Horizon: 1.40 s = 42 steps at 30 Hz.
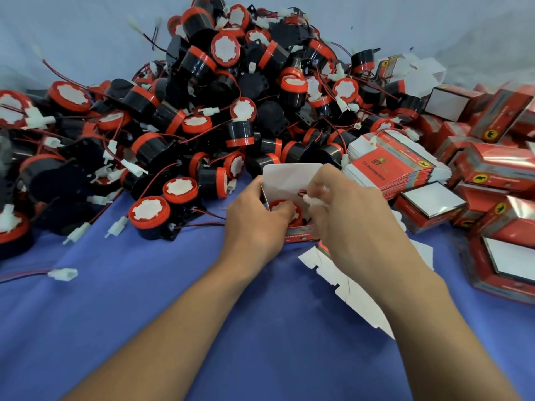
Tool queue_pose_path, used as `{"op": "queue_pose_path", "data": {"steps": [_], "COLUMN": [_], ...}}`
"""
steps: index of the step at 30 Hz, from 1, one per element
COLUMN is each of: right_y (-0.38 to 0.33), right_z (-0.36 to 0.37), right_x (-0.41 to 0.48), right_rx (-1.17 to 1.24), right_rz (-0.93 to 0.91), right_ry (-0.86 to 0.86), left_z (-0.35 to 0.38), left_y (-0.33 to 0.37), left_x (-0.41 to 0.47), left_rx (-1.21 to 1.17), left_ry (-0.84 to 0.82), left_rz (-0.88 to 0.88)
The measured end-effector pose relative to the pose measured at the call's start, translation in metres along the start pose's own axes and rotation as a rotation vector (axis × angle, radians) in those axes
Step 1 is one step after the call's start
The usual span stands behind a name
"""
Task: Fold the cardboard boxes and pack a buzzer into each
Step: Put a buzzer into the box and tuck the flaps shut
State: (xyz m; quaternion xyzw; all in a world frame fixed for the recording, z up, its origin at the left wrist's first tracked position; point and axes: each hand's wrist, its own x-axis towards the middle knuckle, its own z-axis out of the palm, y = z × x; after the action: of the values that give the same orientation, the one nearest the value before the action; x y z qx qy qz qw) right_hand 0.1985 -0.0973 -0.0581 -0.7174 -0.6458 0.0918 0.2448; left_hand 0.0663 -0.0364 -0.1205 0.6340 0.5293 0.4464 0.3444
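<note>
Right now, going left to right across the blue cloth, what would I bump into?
Loose white plug, standing buzzer, left hand, open box, right hand, packed boxes.

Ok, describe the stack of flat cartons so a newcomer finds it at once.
Start at the big heap of black-and-red buzzers on the blue cloth. At its right foot, just beyond the right hand, lies the stack of flat cartons. Unlike the folded boxes further right, these are unfolded sheets, piled with a red printed face up.
</note>
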Motion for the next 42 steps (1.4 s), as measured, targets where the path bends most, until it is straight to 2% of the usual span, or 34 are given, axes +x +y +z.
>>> {"op": "queue_pose_path", "data": {"steps": [3, 4, 9, 13, 16, 21, 24, 26, 30, 37, 39, 42], "right_y": [-0.002, -0.004, -0.011, -0.009, -0.022, -0.042, -0.037, -0.029, -0.017, -0.020, -0.019, -0.015], "right_z": [-0.008, -0.011, -0.029, -0.046, -0.044, -0.039, -0.038, -0.036, -0.025, -0.013, -0.017, -0.034], "right_x": [0.004, 0.008, 0.027, 0.035, 0.031, 0.034, 0.042, 0.046, 0.052, 0.056, 0.057, 0.061], "right_rx": [0.059, 0.030, -0.227, -0.436, -0.624, -0.663, -0.645, -0.636, -0.666, -0.710, -0.697, -0.607], "right_rz": [-0.068, -0.097, -0.220, -0.326, -0.449, -0.576, -0.659, -0.635, -0.420, -0.303, -0.304, -0.309], "right_ry": [0.224, 0.245, -0.079, -0.139, -0.265, -0.370, -0.367, -0.323, -0.268, -0.220, -0.275, -0.475], "left_z": [0.000, 0.000, 0.001, 0.000, 0.001, 0.001, 0.001, 0.001, 0.001, -0.001, -0.002, 0.000], "left_y": [0.000, 0.000, 0.000, 0.000, 0.000, 0.001, 0.001, -0.001, -0.002, 0.001, 0.002, 0.001], "left_x": [0.000, 0.001, 0.001, 0.002, 0.002, 0.001, 0.002, 0.003, 0.003, 0.003, 0.003, 0.002], "left_rx": [-0.008, -0.013, -0.027, -0.023, -0.013, -0.015, -0.007, -0.030, -0.040, -0.021, -0.019, -0.014], "left_ry": [-0.004, -0.004, -0.015, -0.023, -0.012, -0.025, -0.015, -0.023, -0.037, -0.045, -0.049, -0.048], "left_rz": [-0.003, -0.003, -0.011, -0.026, -0.025, 0.041, 0.050, 0.040, 0.036, 0.030, 0.017, 0.002]}}
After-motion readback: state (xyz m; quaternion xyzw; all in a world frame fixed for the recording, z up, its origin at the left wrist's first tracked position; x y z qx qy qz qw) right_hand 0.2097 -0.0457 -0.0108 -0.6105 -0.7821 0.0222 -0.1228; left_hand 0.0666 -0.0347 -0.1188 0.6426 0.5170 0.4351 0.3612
